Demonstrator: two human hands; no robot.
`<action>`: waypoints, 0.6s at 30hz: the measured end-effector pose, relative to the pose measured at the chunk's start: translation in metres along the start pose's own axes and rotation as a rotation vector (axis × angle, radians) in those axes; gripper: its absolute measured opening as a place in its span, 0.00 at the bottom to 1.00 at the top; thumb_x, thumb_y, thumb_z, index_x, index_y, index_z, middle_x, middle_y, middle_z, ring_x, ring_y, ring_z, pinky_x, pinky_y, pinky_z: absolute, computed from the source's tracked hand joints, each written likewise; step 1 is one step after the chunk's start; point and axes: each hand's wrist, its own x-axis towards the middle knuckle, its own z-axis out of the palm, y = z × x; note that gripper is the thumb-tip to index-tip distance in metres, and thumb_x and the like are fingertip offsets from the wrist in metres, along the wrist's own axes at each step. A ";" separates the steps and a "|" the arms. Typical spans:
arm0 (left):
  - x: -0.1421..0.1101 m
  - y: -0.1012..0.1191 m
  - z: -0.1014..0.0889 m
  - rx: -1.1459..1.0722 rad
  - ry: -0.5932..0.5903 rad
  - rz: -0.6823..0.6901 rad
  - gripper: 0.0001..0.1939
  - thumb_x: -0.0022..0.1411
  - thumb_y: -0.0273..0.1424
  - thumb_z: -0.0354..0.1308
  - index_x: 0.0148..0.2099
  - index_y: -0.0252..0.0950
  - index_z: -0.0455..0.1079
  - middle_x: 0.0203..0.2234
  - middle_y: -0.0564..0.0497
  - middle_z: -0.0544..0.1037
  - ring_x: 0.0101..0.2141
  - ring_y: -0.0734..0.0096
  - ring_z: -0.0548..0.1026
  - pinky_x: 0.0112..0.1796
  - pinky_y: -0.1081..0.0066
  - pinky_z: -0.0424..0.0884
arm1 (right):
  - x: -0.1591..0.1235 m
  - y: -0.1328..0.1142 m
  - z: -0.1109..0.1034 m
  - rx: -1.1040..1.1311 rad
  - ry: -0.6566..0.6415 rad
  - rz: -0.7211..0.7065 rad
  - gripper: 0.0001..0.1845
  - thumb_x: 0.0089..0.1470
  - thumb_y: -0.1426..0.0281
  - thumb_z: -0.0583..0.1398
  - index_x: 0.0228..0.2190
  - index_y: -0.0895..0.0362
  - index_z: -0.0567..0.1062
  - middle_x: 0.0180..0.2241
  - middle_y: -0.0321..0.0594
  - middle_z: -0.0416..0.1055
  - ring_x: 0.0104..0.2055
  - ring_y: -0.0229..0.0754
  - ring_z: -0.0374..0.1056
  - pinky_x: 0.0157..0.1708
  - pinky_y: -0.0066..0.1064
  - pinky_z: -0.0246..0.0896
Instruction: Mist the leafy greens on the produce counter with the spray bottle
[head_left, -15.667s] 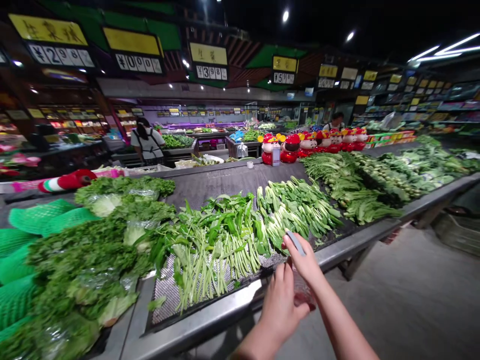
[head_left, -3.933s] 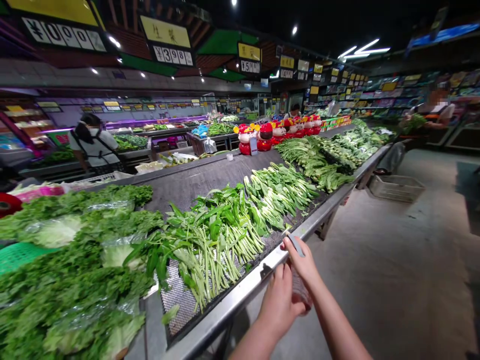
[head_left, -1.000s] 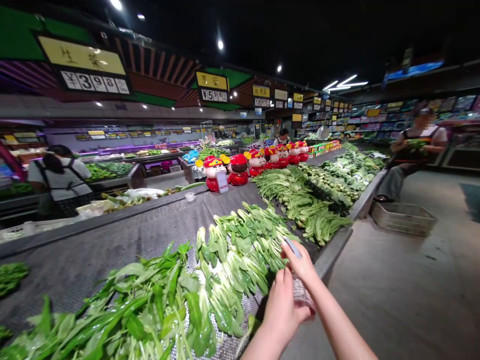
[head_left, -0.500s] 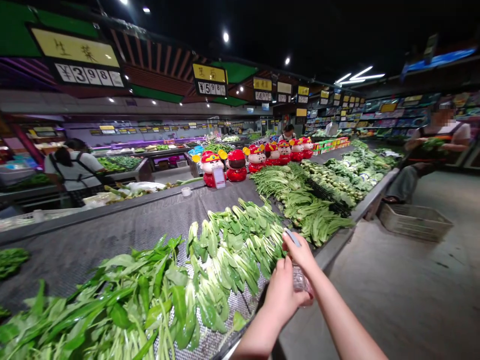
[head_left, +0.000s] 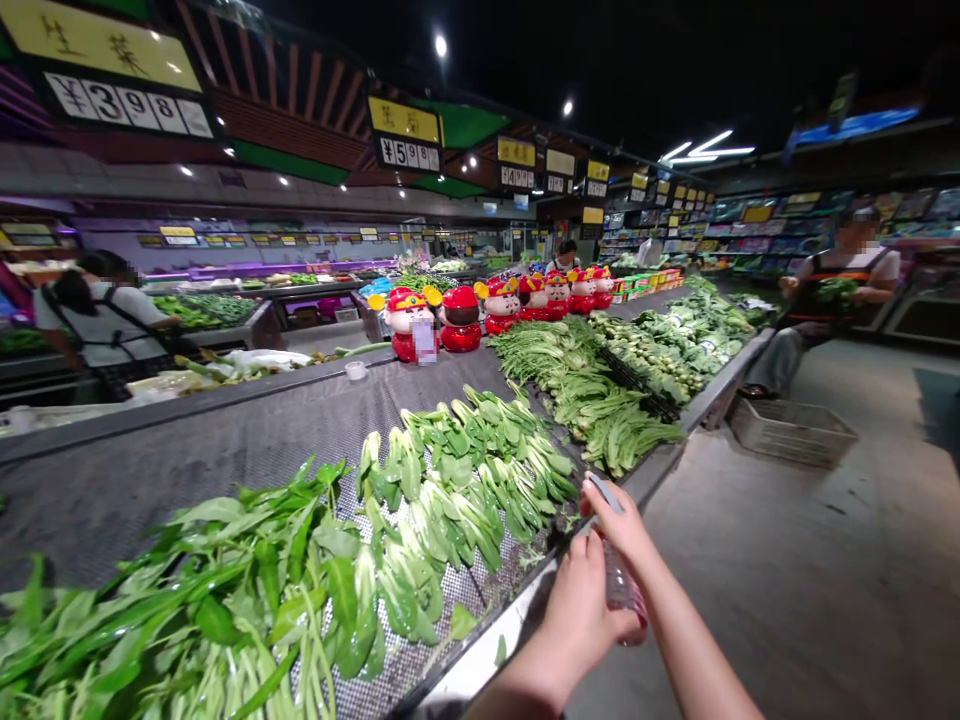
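My left hand is wrapped around a clear plastic bottle with a reddish tint toward its bottom. Above it, my right hand is closed at the bottle's top, its fingers around a grey strip-like piece. The bottle's neck is hidden by my hands, so I cannot make out how the grey piece joins it. Both hands are over the front edge of the vegetable stand. Just left of them lie rows of wet leafy greens with pale stems. Longer leafy stalks are heaped at the lower left.
The sloping stand carries more greens farther right. Several red figurines line its back. Price signs hang overhead. A person holds greens on the right, near a plastic crate. Another person is at the left.
My view has turned a little right and down, so the stand appears farther left. Both hands sit slightly farther right in the picture, still around the bottle.
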 end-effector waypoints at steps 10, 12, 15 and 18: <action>-0.015 -0.013 0.029 0.005 -0.012 0.042 0.45 0.36 0.30 0.67 0.57 0.36 0.52 0.48 0.46 0.62 0.47 0.57 0.63 0.48 0.68 0.59 | -0.035 0.017 -0.009 -0.036 0.038 0.080 0.23 0.50 0.51 0.52 0.19 0.56 0.69 0.15 0.35 0.65 0.18 0.39 0.63 0.21 0.30 0.58; -0.017 -0.013 0.032 -0.006 -0.011 0.044 0.44 0.37 0.29 0.67 0.57 0.37 0.52 0.48 0.47 0.62 0.47 0.58 0.64 0.48 0.69 0.59 | -0.038 0.019 -0.010 -0.032 0.026 0.083 0.24 0.50 0.50 0.52 0.20 0.56 0.70 0.15 0.35 0.66 0.19 0.40 0.64 0.23 0.30 0.59; -0.020 -0.014 0.033 -0.013 0.007 0.033 0.44 0.37 0.28 0.67 0.57 0.37 0.52 0.48 0.47 0.63 0.46 0.59 0.64 0.48 0.69 0.59 | -0.039 0.018 -0.009 -0.025 0.004 0.073 0.24 0.51 0.50 0.52 0.22 0.57 0.71 0.19 0.38 0.70 0.23 0.41 0.66 0.27 0.31 0.61; -0.024 -0.017 0.029 -0.005 0.029 0.014 0.46 0.38 0.28 0.65 0.59 0.38 0.49 0.49 0.47 0.62 0.48 0.58 0.62 0.49 0.69 0.57 | -0.038 0.014 -0.002 -0.031 -0.018 0.039 0.24 0.51 0.50 0.52 0.23 0.57 0.72 0.21 0.39 0.71 0.25 0.41 0.67 0.29 0.31 0.61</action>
